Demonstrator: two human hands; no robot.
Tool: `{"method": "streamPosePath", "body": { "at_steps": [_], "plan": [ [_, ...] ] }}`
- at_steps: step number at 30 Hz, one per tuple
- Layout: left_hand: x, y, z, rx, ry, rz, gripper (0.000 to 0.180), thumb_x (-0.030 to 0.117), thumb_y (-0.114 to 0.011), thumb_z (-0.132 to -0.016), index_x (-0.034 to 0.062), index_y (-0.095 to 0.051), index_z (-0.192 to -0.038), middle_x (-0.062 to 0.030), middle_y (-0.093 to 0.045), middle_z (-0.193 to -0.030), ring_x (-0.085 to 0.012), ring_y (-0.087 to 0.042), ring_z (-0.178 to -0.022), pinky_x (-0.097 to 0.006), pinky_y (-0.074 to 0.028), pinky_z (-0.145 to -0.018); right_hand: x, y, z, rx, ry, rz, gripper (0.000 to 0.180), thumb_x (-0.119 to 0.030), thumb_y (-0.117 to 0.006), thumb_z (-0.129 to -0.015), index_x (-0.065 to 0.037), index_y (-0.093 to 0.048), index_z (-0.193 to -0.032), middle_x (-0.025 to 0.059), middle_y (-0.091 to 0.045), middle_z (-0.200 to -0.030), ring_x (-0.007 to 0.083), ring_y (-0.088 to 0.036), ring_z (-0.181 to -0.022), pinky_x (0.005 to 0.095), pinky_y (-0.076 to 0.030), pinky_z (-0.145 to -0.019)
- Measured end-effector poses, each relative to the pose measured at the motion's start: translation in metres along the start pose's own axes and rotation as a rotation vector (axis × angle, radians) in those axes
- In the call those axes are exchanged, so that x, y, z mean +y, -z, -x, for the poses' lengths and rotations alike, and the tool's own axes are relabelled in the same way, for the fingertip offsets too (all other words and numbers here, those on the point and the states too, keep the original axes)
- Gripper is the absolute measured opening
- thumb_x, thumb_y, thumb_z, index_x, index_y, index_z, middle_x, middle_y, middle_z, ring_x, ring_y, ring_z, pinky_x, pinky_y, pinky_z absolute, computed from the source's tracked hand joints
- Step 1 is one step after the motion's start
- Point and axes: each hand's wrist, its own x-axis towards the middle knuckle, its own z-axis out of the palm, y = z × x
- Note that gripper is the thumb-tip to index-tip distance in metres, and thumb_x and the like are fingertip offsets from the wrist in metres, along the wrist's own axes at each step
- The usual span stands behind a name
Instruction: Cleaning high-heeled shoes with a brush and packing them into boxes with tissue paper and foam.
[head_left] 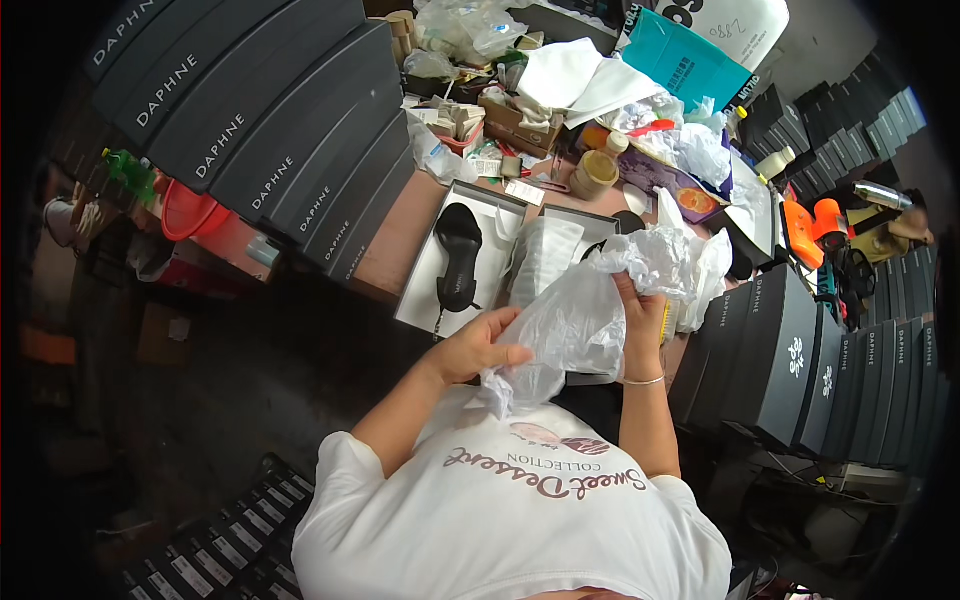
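Observation:
Between my hands stretches a thin, translucent white wrapping sheet [570, 325], crumpled; I cannot tell whether it is plastic or tissue paper. My left hand [475, 345] is closed on its lower left part, with the thumb across it. The fingers of my right hand [640, 310] grip its upper right side, beside a wad of crumpled white paper [655, 262]. Just beyond my left hand, a black heeled shoe [460, 255] lies in an open shoebox [415, 300]. Folded white paper [546, 255] sits in the box next to it, partly hidden by the sheet.
Dark shoeboxes [270, 130] are stacked high on the left, and more shoeboxes [760, 350] stand on the right. A squat bottle [598, 168], a purple box [697, 195] and a teal bag [685, 60] are among the clutter at the back. An orange tool [802, 235] lies at far right.

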Motion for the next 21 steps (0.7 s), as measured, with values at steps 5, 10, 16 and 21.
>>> {"method": "streamPosePath", "body": {
  "at_steps": [5, 10, 16, 21],
  "plan": [
    [-0.015, 0.023, 0.025, 0.171, 0.041, -0.358, 0.036, 0.008, -0.063, -0.082, -0.0035, -0.056, -0.116, -0.0019, -0.062, -0.1, -0.0087, -0.057, -0.082, -0.025, -0.047, -0.073, -0.001, 0.01, -0.006, 0.027, 0.059, 0.074, 0.018, -0.003, -0.061, -0.09, 0.0, -0.059, -0.108, 0.0013, -0.062, -0.101, 0.0092, -0.055, -0.091, 0.024, -0.044, -0.081],
    [-0.014, 0.065, 0.066, 0.144, 0.201, -0.73, 0.03, 0.01, -0.062, -0.083, -0.001, -0.062, -0.111, -0.0065, -0.066, -0.085, -0.009, -0.056, -0.076, -0.027, -0.047, -0.07, 0.006, 0.01, 0.005, 0.001, 0.031, 0.009, 0.019, -0.003, -0.059, -0.09, 0.0, -0.058, -0.109, 0.0012, -0.061, -0.101, 0.0097, -0.055, -0.092, 0.0243, -0.044, -0.081],
    [0.021, 0.069, 0.079, 0.201, 0.305, -0.969, 0.058, 0.017, -0.073, -0.078, -0.0004, -0.051, -0.128, -0.011, -0.06, -0.116, -0.016, -0.056, -0.106, -0.031, -0.045, -0.089, 0.0, 0.013, 0.009, 0.041, -0.043, -0.127, 0.022, 0.0, -0.059, -0.089, 0.001, -0.058, -0.111, 0.0024, -0.062, -0.105, 0.0106, -0.056, -0.095, 0.0252, -0.045, -0.083],
    [0.03, 0.036, -0.002, -0.047, -0.182, -0.354, 0.117, 0.065, -0.069, -0.068, 0.0002, -0.013, -0.147, -0.018, -0.031, -0.147, -0.0259, -0.025, -0.139, -0.038, -0.019, -0.113, -0.017, -0.003, 0.006, -0.195, -0.211, -0.279, 0.024, 0.001, -0.06, -0.087, 0.001, -0.059, -0.112, 0.0032, -0.062, -0.106, 0.0124, -0.058, -0.095, 0.0277, -0.047, -0.083]
  ]
}}
